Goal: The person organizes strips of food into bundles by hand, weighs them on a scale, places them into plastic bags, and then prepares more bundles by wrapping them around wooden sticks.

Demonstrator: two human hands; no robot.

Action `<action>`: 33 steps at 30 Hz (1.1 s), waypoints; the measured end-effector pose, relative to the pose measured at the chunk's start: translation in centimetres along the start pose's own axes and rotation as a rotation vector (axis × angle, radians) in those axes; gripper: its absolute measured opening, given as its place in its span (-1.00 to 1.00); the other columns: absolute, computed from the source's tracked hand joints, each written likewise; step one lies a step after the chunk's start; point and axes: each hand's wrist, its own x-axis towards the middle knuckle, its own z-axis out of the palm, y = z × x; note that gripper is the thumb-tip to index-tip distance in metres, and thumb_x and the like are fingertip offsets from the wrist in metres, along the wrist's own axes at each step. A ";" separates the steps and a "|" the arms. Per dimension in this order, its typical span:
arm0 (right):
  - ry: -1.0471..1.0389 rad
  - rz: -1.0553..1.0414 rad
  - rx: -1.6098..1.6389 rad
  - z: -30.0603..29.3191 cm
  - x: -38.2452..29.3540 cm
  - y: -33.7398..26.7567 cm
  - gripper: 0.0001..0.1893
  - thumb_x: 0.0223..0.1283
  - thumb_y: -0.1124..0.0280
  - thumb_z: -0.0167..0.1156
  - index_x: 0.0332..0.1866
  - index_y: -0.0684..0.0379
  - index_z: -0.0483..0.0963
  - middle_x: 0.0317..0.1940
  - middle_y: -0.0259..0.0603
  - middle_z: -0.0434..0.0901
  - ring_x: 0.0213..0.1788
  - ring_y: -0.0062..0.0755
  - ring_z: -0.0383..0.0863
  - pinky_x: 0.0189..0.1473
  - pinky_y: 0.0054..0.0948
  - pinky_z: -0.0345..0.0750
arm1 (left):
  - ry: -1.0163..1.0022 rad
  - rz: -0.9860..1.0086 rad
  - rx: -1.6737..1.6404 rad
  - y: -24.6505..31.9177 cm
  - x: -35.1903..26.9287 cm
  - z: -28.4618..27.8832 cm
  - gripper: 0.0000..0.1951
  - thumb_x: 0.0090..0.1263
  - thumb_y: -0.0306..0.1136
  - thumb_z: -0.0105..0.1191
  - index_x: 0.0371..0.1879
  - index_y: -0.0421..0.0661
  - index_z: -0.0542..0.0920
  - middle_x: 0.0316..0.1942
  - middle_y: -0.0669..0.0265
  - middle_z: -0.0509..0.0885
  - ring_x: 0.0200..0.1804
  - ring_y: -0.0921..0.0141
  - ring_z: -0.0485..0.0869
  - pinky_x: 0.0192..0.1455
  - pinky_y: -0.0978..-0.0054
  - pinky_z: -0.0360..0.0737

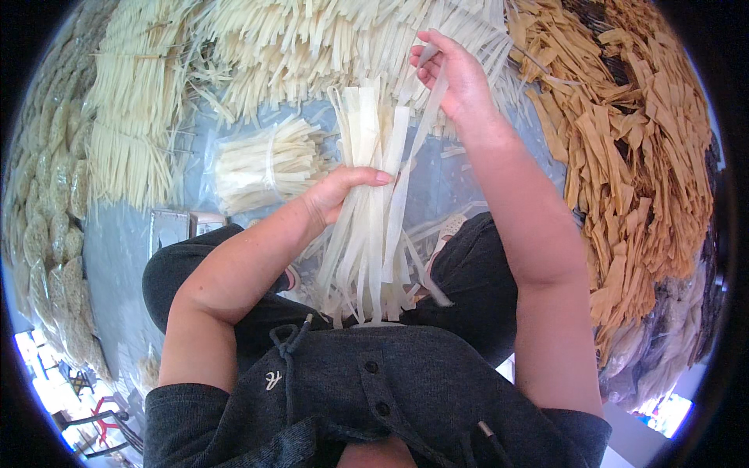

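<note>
My left hand (342,190) grips a loose bundle of pale, flat dried strips (364,137), which look like wide noodles. Its thumb lies across the front of the bundle. The strips stand roughly lengthwise, their lower ends fanning out above my lap. Up and to the right, my right hand (459,79) has its fingers curled around a long translucent strip (432,111) that bends over and hangs down beside the bundle. To the left of my left hand lies a tied bundle (248,164) of similar strips, bound with a white band and partly on clear plastic.
Pale strips (281,47) are heaped across the far side, with another stack (131,117) at the left. Brown dried sheets (620,146) pile up on the right. Bagged goods (50,205) line the far left. A metal box (169,228) sits by my left knee.
</note>
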 end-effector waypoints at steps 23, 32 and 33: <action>0.179 -0.265 -0.100 -1.2 -0.7 2.5 -0.73 0.27 0.26 0.09 -0.12 0.26 0.39 -0.44 -0.18 0.55 -0.43 -0.47 0.49 -0.32 -0.51 0.44 | -0.202 0.083 -0.151 0.5 0.8 1.9 -0.25 0.08 -0.42 0.18 0.35 0.01 0.24 0.03 0.12 0.56 -0.08 0.31 0.61 0.05 0.29 0.58; 0.195 -0.417 -0.165 -0.9 -0.4 4.1 -0.80 0.23 0.32 0.15 -0.24 0.20 0.34 -0.56 -0.35 0.45 -0.53 -0.62 0.36 -0.43 -0.59 0.35 | -0.337 0.007 -0.309 1.5 -0.2 2.7 -0.27 0.10 -0.43 0.14 0.35 -0.05 0.22 0.23 -0.03 0.44 0.04 0.26 0.59 0.14 0.28 0.55; 0.197 -0.444 -0.170 -0.7 -0.6 4.6 -0.79 0.22 0.31 0.17 -0.25 0.19 0.34 -0.55 -0.37 0.44 -0.52 -0.64 0.34 -0.40 -0.60 0.34 | -0.316 -0.002 -0.291 1.5 -0.3 3.1 -0.28 0.10 -0.42 0.14 0.33 -0.07 0.23 0.19 -0.01 0.47 0.03 0.26 0.60 0.13 0.28 0.56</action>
